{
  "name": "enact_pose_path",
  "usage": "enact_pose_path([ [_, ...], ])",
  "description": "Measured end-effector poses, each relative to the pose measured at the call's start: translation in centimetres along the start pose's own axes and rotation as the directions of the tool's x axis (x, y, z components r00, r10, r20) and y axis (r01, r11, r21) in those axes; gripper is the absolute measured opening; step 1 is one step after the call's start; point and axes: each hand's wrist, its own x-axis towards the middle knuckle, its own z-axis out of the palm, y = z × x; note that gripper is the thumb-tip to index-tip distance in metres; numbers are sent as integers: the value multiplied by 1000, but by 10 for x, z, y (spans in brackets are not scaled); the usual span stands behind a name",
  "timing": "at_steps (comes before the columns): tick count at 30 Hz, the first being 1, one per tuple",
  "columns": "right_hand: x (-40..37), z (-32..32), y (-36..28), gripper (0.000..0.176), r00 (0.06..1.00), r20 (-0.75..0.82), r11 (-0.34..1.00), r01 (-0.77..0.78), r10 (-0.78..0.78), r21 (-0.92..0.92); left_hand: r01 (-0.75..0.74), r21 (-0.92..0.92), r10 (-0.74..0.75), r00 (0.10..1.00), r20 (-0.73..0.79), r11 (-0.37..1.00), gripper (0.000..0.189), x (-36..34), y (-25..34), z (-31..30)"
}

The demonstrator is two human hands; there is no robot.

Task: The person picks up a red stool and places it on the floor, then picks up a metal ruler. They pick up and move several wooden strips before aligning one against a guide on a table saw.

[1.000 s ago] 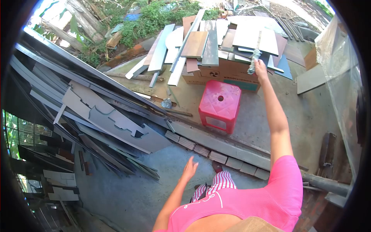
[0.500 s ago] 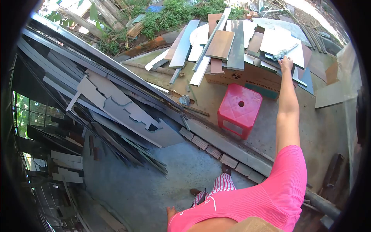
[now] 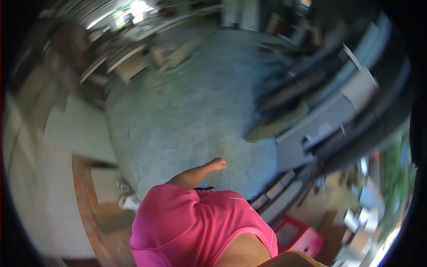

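Note:
The whole picture is smeared by motion. My left hand (image 3: 217, 164) hangs out over the grey concrete floor (image 3: 187, 115) at the end of a bent arm, in front of my pink shirt (image 3: 195, 222). Nothing shows in it, and the blur hides whether its fingers are curled or apart. My right hand is out of the picture. The red plastic stool (image 3: 299, 236) now sits low at the right, behind my side.
Grey cut panels and long boards (image 3: 329, 111) lean in a stack at the right. A line of bricks (image 3: 275, 191) edges the floor near the stool. Flat boards (image 3: 80, 129) and a brick-coloured curb (image 3: 89, 213) lie at the left.
The view has swung far round to the left, so the stool and the board pile slid to the lower right. My right hand left the grey tool on the boards and went out of view.

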Motion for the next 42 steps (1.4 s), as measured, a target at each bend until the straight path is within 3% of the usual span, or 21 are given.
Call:
enact_pose_path([
  [2,73,-15,-85,21,985,166,866,-42,-47,499,254,-525,-282,959,27,812,24,-27,7,-30],
  [3,91,-36,-131,20,958,278,724,-138,-77,676,-163,-509,50,972,-228,845,33,-37,0,-39],
  [4,103,-68,-175,19,911,395,557,-267,-120,787,6,-729,-151,980,-133,684,37,-41,-2,-46],
  [5,119,-182,-262,21,813,139,789,484,-565,379,150,-884,-295,955,14,442,41,-44,-1,-58],
  [6,139,-184,-309,26,868,143,679,258,-476,688,85,-946,-322,946,-22,314,43,-41,-13,-61],
  [7,158,-192,-360,29,651,-286,512,743,-703,432,13,-981,-350,935,-56,191,45,-39,-23,-63],
  [8,160,-227,-417,37,783,268,563,125,-561,817,3,-989,-392,918,-57,150,48,-38,-30,-71],
  [9,152,-246,-478,45,801,278,476,9,-530,880,-6,-994,-435,899,-51,105,52,-47,-33,-86],
  [10,142,-269,-537,46,765,269,513,93,-585,853,-17,-995,-451,891,-59,98,52,-56,-44,-103],
  [11,128,-258,-592,42,694,65,380,312,-717,871,16,-954,-414,903,-115,300,52,-67,-60,-123],
  [12,94,-297,-644,31,534,145,347,300,-833,888,44,-871,-366,917,-159,490,53,-74,-77,-139],
  [13,78,-276,-694,23,314,-81,115,559,-946,821,13,-625,-326,861,-389,781,53,-70,-105,-145],
  [14,46,-282,-742,20,195,102,193,538,-975,820,39,-284,-204,790,-578,958,56,-68,-138,-151],
  [16,-21,-257,-822,25,-36,2,-23,671,-999,741,299,-88,-299,797,-524,950,61,-95,-189,-186],
  [18,-95,-299,-872,27,15,233,152,798,-972,583,577,-123,-558,678,-478,807,66,-178,-195,-245],
  [22,-182,-324,-945,25,-133,175,-1,799,-976,602,768,-13,-729,602,-325,640,53,-262,-288,-301],
  [26,-215,-326,-1013,27,-227,190,-73,803,-955,591,866,-117,-833,418,-363,486,38,-327,-351,-361],
  [34,-199,-302,-1207,24,-328,217,-168,828,-920,535,893,-213,-895,326,-306,398,43,-377,-456,-500],
  [36,-196,-293,-1267,25,-342,189,-198,825,-920,530,914,-236,-927,266,-266,330,25,-377,-488,-538],
  [40,-204,-287,-1373,26,-341,242,-160,818,-908,553,923,-202,-915,255,-314,327,23,-371,-558,-598],
  [42,-216,-281,-1424,28,-421,269,-216,801,-866,558,933,-215,-943,237,-232,288,24,-368,-589,-628],
])
